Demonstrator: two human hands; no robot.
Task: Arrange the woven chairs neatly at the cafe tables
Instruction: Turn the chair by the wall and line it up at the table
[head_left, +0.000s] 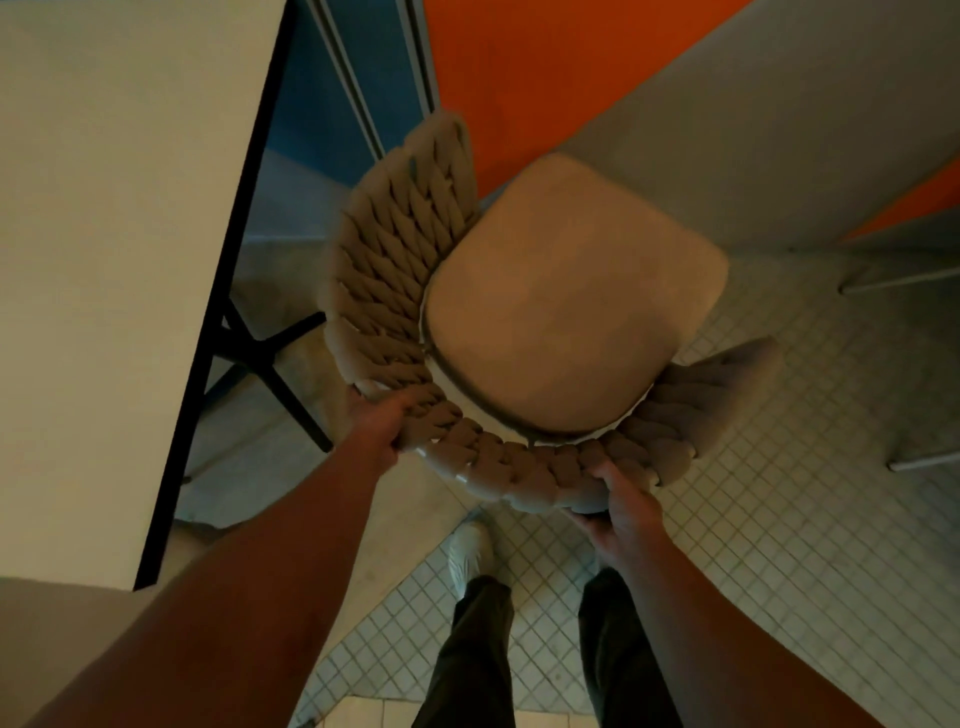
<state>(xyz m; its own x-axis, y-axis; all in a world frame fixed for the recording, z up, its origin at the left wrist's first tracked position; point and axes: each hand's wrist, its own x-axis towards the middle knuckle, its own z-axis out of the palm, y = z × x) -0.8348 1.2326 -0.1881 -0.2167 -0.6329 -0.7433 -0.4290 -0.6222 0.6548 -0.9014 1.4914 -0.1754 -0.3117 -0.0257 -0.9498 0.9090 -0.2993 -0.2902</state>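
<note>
The woven chair (395, 270) is seen from above, its pale seat cushion (571, 301) ringed by a curved back of thick braided cord. Both grips are clamped on that braided rim. The left grip (376, 421) curls round its near-left part, and the right grip (623, 514) holds its near-right part with the thumb on top. The chair's feet are hidden under the seat, so whether they touch the floor cannot be told.

Left of the left grip runs a white surface (104, 260) with a black edge. Its black cross base (260, 353) stands just beyond that grip, close beside the woven back. Beyond the chair is a second, grey surface (779, 130), which the cushion's far edge overlaps in the view. Right of the right grip, pale furniture legs (909, 280) stand on the floor (779, 519) of small square tiles. An orange wall (519, 67) and a blue panel (322, 104) lie farthest off. Beneath the grips are dark trousers (478, 649) and one white shoe (470, 551).

The chair sits straight ahead of both grips, its back toward them and its seat pointing away.
</note>
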